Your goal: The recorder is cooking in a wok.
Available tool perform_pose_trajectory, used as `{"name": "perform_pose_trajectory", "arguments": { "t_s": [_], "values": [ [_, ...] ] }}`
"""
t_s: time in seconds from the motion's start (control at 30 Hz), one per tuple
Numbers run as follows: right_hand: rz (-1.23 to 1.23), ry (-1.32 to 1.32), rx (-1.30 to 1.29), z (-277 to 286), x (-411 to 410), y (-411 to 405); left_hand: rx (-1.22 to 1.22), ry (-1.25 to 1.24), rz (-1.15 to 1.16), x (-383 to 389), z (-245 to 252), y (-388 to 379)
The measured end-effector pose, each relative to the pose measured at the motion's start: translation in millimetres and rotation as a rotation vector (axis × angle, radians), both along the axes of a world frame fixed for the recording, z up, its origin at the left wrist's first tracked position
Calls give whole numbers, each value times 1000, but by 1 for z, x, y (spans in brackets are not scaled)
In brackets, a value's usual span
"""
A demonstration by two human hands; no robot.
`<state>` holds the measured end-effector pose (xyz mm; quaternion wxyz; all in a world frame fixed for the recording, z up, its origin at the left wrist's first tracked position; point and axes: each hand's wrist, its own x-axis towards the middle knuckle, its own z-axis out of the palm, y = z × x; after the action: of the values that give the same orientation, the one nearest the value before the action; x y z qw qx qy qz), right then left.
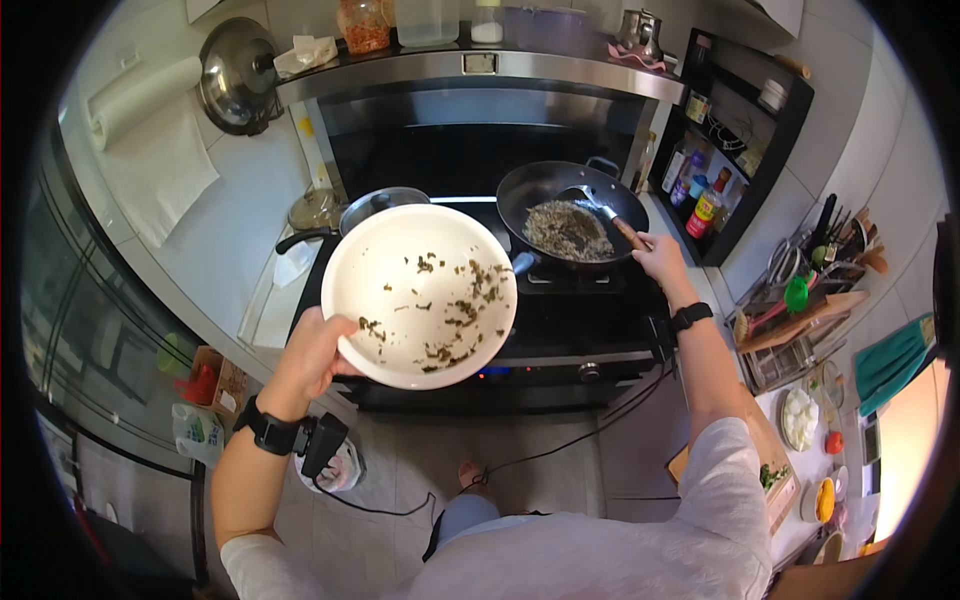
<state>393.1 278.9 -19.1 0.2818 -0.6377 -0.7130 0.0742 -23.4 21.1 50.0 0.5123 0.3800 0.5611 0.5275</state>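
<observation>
My left hand (319, 349) grips the rim of a white bowl (405, 247), tilted so its inside shows. Dark chopped bits cling to the bowl, mostly on its right and lower parts. My right hand (660, 261) is closed around the wooden handle of a metal spatula (628, 232). The spatula's head rests in a black wok (517, 184) on the stove's right side. Brownish chopped food (566, 229) lies in the wok, beside the spatula. Behind the bowl, partly hidden by it, stands a smaller pan (382, 199) with a black handle.
The black stove (555, 322) spans the middle. A dark spice rack (750, 172) with bottles stands at right, near a utensil holder (787, 352). A wooden cutting board (757, 442) and a plate of white pieces (800, 420) lie on the right counter. A cable (555, 450) hangs below.
</observation>
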Motion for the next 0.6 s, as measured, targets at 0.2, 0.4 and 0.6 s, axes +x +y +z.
{"name": "perform_pose_trajectory", "arguments": {
  "t_s": [0.2,0.4,0.6],
  "values": [
    [10,-88,-45,-3,-2,0,0,37,-31,-17,16,33],
    [20,-94,-131,44,38,-82,35,41,-134,-24,19,77],
    [18,-112,-117,24,38,-58,52,61,-167,-8,28,98]
  ]
}}
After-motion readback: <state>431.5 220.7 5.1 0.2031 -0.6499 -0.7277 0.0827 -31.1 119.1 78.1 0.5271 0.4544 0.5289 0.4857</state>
